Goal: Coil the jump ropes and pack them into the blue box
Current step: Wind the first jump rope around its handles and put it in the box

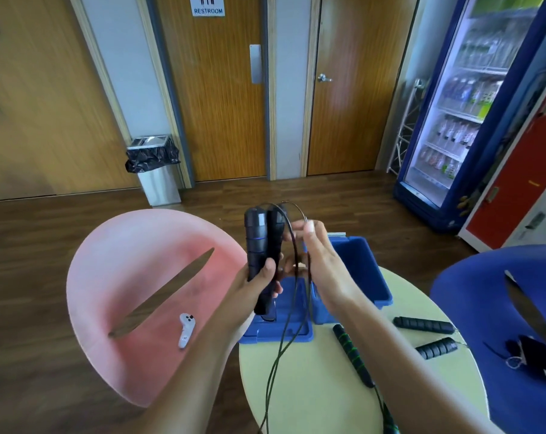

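Now the left hand squeezes two black handles, the right hand pinches the cord; blue box looks empty, other ropes wait.

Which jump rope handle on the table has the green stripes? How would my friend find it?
Start at the round pale table, just in front of the blue box. Right of the dangling black cord lies a long black handle, pointing toward the person. It alone has bright green rings; the two stubby handles farther right are plain black.
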Demonstrator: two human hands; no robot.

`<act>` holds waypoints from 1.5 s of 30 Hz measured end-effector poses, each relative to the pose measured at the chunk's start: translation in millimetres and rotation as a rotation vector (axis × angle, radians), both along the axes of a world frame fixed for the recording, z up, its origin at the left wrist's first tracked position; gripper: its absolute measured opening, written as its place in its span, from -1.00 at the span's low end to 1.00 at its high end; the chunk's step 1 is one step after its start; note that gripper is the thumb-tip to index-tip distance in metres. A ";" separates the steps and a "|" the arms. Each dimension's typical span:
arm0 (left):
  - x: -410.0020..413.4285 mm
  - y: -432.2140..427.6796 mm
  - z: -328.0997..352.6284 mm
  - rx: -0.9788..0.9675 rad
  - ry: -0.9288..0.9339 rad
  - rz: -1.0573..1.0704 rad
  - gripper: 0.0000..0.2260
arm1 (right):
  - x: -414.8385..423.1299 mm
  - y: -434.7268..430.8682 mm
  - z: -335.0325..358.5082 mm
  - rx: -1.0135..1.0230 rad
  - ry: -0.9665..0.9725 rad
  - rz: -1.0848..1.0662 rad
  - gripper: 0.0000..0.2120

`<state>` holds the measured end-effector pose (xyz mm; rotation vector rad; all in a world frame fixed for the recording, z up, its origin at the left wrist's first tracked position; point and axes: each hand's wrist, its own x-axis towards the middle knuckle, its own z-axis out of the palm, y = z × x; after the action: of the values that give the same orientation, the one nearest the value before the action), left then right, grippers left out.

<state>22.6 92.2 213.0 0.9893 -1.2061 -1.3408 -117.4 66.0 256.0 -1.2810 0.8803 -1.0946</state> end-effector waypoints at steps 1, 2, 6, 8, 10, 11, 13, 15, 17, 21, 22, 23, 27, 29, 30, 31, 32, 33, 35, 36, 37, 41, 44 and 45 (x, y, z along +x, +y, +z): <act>-1.9 -1.3 0.2 -0.005 0.034 -0.004 -0.53 | 2.8 4.1 -1.2 -0.057 0.017 -0.015 -0.71; -3.7 -1.8 0.9 -0.012 0.062 -0.015 -0.50 | 5.0 6.3 -2.6 -0.117 0.036 -0.036 -0.76; -4.0 -4.4 3.2 -0.024 0.098 -0.042 -0.54 | 8.1 3.8 0.0 -0.261 0.145 -0.102 -0.84; -1.9 -6.3 5.6 0.006 0.127 -0.064 -0.58 | 5.8 2.5 6.3 -0.268 0.145 -0.109 -0.89; 1.2 -8.3 7.5 0.025 0.185 -0.090 -0.59 | 4.3 0.8 9.2 -0.284 0.172 -0.116 -0.89; 2.6 -8.7 8.7 0.035 0.193 -0.092 -0.60 | 4.1 0.0 9.2 -0.302 0.205 -0.124 -0.88; 4.8 -6.3 12.0 0.052 0.177 -0.093 -0.69 | 4.1 -0.3 9.0 -0.324 0.265 -0.140 -0.83; 6.8 -3.7 12.5 0.069 0.180 -0.096 -0.71 | 3.9 1.6 9.6 -0.324 0.280 -0.141 -0.81; 8.1 -1.7 13.2 0.067 0.187 -0.101 -0.67 | 4.7 5.1 11.7 -0.314 0.274 -0.133 -0.80; 7.0 0.2 13.0 0.014 0.188 -0.186 -0.72 | 6.8 5.6 9.7 -0.291 0.265 -0.125 -0.80; 6.5 1.2 13.7 0.001 0.191 -0.203 -0.81 | 7.2 4.4 9.0 -0.295 0.271 -0.129 -0.80; 6.1 1.4 14.0 -0.006 0.197 -0.215 -0.84 | 7.3 3.4 8.6 -0.300 0.281 -0.132 -0.80; 2.1 1.1 16.3 0.033 0.235 -0.162 -0.83 | 9.8 -0.8 4.0 -0.310 0.340 -0.125 -0.83; -0.5 -1.5 14.8 0.044 0.282 -0.107 -0.78 | 11.3 -2.4 1.3 -0.302 0.366 -0.114 -0.88; -1.4 -2.6 14.6 0.045 0.300 -0.081 -0.72 | 11.8 -2.3 0.4 -0.270 0.341 -0.105 -0.88; -1.4 -4.8 12.9 0.039 0.314 -0.061 -0.67 | 12.4 -1.2 -0.5 -0.221 0.285 -0.094 -0.84; -0.4 -7.0 11.3 0.030 0.324 -0.043 -0.64 | 12.5 0.7 -1.3 -0.164 0.219 -0.083 -0.80; 0.7 -8.5 10.0 0.021 0.326 -0.021 -0.65 | 12.4 3.6 -2.5 -0.117 0.166 -0.075 -0.80; 3.1 -9.5 9.0 0.029 0.350 0.026 -0.64 | 12.8 10.5 -7.6 -0.061 0.153 -0.078 -0.80; 3.4 -9.9 9.9 0.045 0.374 0.052 -0.64 | 13.6 13.3 -11.5 -0.044 0.178 -0.083 -0.78; 3.5 -11.1 10.9 0.056 0.404 0.077 -0.65 | 14.7 15.8 -16.5 -0.024 0.202 -0.088 -0.77; 4.7 -17.2 15.5 0.053 0.490 0.103 -0.38 | 22.2 31.0 -29.1 0.077 0.164 -0.096 -0.74; 4.2 -20.3 12.5 0.020 0.500 0.080 -0.16 | 27.7 38.4 -33.6 0.064 0.151 -0.185 -0.72; 4.0 -21.2 11.3 0.013 0.503 0.082 -0.15 | 28.0 38.5 -33.0 0.058 0.153 -0.209 -0.71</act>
<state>26.6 71.0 224.3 0.6453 -0.7680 -1.4224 -89.4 104.6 222.9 -1.2573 1.1735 -1.1350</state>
